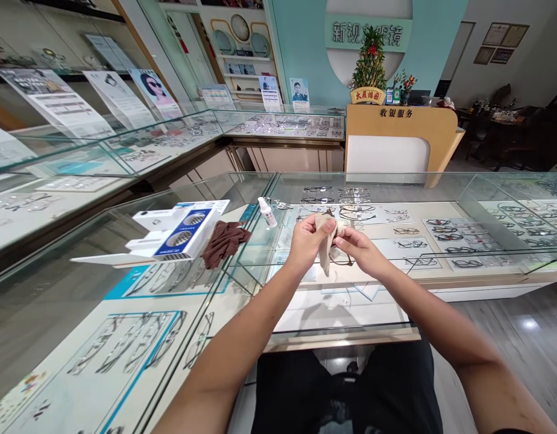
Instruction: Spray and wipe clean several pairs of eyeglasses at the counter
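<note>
Above the glass counter, my left hand [309,239] is closed on a beige cloth [324,252], thumb pressed on top. My right hand [360,248] meets it from the other side, its fingers pinched on a pair of eyeglasses [349,261] and the cloth's edge. A brown-rimmed lens shows below the right fingers; the rest of the glasses is hidden by cloth and hands. A small white spray bottle [267,214] stands upright on the glass beyond my left hand. Left of it lies a crumpled brown cloth [225,242].
An opened blue-and-white cardboard box [185,234] lies on the counter at left. Rows of eyeglass frames [457,235] sit inside the glass display case [468,193]. Farther back are a wooden cashier desk [402,120] with a plant [369,63] and several upright poster cards [154,90].
</note>
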`<state>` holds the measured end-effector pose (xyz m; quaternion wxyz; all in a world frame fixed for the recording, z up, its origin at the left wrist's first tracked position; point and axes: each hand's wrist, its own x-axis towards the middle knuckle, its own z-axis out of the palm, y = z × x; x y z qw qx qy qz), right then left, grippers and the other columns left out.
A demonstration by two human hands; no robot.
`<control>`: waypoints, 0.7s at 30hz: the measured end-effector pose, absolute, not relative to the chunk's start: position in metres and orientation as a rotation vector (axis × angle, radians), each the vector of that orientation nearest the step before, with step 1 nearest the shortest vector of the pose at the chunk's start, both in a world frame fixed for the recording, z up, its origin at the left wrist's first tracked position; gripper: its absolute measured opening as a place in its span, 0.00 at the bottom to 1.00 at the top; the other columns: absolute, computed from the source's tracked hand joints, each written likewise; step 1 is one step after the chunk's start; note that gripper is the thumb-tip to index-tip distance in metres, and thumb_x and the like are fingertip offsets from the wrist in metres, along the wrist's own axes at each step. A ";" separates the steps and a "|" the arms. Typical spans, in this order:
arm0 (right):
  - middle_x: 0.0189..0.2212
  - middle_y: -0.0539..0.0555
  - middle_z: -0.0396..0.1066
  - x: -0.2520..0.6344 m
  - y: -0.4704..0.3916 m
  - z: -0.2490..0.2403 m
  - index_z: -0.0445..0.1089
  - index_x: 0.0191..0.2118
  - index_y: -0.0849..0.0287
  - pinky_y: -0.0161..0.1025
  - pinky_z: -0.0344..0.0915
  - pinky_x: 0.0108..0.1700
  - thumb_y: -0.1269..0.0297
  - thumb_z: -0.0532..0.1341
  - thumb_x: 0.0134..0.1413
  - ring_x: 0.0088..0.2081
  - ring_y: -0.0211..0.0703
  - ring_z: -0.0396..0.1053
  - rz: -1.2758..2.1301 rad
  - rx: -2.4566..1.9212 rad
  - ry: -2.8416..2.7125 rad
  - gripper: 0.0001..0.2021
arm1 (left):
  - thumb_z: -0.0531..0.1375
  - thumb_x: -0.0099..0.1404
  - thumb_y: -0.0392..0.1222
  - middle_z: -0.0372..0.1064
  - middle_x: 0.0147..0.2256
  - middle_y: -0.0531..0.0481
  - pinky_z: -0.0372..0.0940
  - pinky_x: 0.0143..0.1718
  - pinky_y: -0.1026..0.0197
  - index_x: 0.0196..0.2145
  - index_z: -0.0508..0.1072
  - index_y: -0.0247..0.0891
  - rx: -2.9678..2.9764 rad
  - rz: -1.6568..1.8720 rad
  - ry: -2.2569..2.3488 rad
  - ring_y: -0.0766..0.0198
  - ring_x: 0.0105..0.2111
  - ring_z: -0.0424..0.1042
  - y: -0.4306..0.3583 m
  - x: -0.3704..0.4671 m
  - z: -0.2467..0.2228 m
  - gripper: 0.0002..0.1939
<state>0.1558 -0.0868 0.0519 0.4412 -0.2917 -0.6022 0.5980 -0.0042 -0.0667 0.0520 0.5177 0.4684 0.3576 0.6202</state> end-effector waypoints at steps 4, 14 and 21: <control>0.34 0.49 0.72 0.155 -0.085 0.052 0.67 0.34 0.54 0.42 0.66 0.45 0.35 0.73 0.51 0.37 0.41 0.67 1.477 -0.726 -1.485 0.27 | 0.77 0.49 0.70 0.68 0.20 0.56 0.61 0.22 0.66 0.26 0.72 0.36 1.076 1.469 0.790 0.71 0.19 0.64 -0.059 -0.006 0.045 0.34; 0.34 0.50 0.77 0.159 -0.080 0.047 0.71 0.33 0.56 0.39 0.65 0.41 0.41 0.75 0.51 0.34 0.39 0.69 1.551 -0.723 -1.313 0.23 | 0.81 0.50 0.58 0.77 0.28 0.52 0.74 0.32 0.62 0.40 0.76 0.36 1.115 1.222 0.563 0.65 0.26 0.76 -0.053 -0.022 0.049 0.30; 0.34 0.50 0.77 0.156 -0.081 0.040 0.77 0.37 0.56 0.40 0.68 0.45 0.43 0.76 0.50 0.37 0.40 0.72 1.581 -0.692 -1.303 0.22 | 0.83 0.44 0.52 0.78 0.30 0.53 0.71 0.31 0.66 0.41 0.77 0.36 1.230 1.364 0.703 0.65 0.29 0.76 -0.063 -0.013 0.053 0.32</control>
